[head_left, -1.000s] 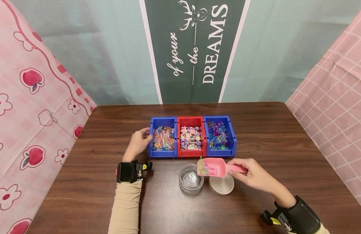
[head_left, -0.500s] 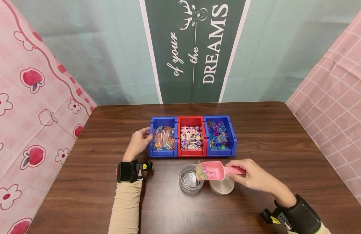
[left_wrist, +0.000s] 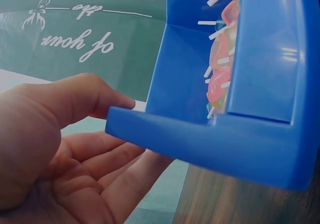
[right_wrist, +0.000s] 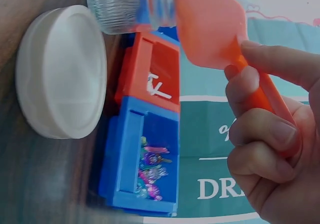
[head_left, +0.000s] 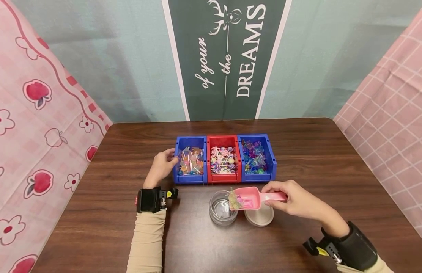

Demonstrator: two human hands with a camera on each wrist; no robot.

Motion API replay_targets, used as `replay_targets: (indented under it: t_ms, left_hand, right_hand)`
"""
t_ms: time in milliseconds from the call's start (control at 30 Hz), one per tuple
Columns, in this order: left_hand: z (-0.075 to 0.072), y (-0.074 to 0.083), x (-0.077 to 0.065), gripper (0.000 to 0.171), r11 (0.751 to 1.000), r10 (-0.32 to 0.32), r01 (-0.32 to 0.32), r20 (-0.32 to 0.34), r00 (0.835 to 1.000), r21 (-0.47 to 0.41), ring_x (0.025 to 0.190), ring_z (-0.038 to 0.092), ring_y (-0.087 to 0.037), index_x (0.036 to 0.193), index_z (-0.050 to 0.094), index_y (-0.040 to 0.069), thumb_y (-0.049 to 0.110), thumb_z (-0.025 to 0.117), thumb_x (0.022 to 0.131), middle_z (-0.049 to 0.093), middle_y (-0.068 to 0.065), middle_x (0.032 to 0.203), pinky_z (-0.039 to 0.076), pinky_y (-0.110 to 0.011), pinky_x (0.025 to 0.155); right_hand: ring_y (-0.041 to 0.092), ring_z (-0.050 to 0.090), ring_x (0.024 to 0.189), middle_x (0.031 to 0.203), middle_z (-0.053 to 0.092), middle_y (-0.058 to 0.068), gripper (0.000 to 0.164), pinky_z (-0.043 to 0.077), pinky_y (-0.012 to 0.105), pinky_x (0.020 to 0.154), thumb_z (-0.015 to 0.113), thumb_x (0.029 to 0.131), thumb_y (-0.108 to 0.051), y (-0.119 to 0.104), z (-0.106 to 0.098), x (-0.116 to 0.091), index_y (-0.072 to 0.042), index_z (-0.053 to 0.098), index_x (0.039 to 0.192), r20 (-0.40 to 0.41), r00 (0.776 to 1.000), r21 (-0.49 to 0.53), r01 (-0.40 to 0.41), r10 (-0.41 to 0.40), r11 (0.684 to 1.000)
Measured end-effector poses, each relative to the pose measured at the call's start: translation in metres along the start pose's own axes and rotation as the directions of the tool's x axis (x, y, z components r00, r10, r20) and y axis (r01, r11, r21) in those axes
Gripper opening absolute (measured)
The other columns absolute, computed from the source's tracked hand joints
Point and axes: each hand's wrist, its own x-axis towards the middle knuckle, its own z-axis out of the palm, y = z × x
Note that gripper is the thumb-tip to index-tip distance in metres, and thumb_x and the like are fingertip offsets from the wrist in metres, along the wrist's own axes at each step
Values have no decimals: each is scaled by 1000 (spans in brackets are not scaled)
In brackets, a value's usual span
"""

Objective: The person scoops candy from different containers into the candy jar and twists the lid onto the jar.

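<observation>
My right hand [head_left: 293,199] grips the handle of a pink scoop [head_left: 252,194], its fingers curled round it in the right wrist view. Pale green and pink candies [head_left: 235,201] lie near the scoop's front lip. That lip hangs over the right side of a clear glass jar [head_left: 222,212], with no candy visible inside. A round white lid [head_left: 262,218] lies right of the jar, partly under the scoop. My left hand [head_left: 161,165] holds the left wall of a blue bin [left_wrist: 200,144], thumb at the rim and fingers outside. Small lollipops [head_left: 191,161] fill that bin's bottom.
A red bin [head_left: 222,141] with swirled lollipops [head_left: 222,161] stands in the middle of the row. Right of it, another blue bin [head_left: 253,139] holds wrapped candies [head_left: 255,157]. All stand on a dark wooden table [head_left: 317,159], with hanging cloths behind and at both sides.
My right hand has brought the scoop slightly left and toward me, its lip further over the jar, then lifted its wrist end a little. The left hand and bins stay put.
</observation>
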Motion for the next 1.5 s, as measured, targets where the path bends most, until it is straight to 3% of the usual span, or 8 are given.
replay_targets:
  t_ms: [467, 933, 1100, 1500]
  left_hand:
    - [0, 0, -1, 44, 1000, 10, -9, -9, 1000, 4, 106, 59, -38, 130, 46, -13, 6, 53, 91, 60, -32, 118, 50, -52, 92]
    - [-1, 1, 0, 45, 1000, -9, 9, 4, 1000, -3, 107, 58, -37, 132, 46, -11, 7, 52, 92, 60, -31, 120, 50, -52, 93]
    - [-1, 0, -1, 44, 1000, 15, -15, -5, 1000, 9, 106, 59, -38, 130, 47, -13, 6, 53, 91, 61, -32, 117, 50, -52, 92]
    - [0, 0, 0, 44, 1000, -5, 5, 4, 1000, -3, 107, 58, -37, 131, 46, -11, 8, 53, 92, 60, -30, 119, 50, -52, 92]
  right_hand:
    - [-2, 41, 54, 74, 67, -5, 15, 38, 15, 43, 74, 76, -11, -20, -16, 16, -12, 71, 90, 35, 999, -101, 3, 1, 995]
    - [0, 44, 56, 78, 69, 1, 16, 41, 17, 44, 73, 78, -14, -24, -18, 16, -8, 70, 93, 58, 998, -64, -32, 36, 997]
    - [-2, 43, 55, 77, 69, 0, 16, 40, 16, 43, 73, 78, -13, -22, -17, 14, -8, 70, 93, 45, 999, -72, -12, 15, 997]
    - [-2, 44, 55, 73, 66, -4, 14, 42, 17, 41, 74, 76, -10, -17, -15, 12, -11, 69, 89, 24, 1000, -90, 3, -1, 996]
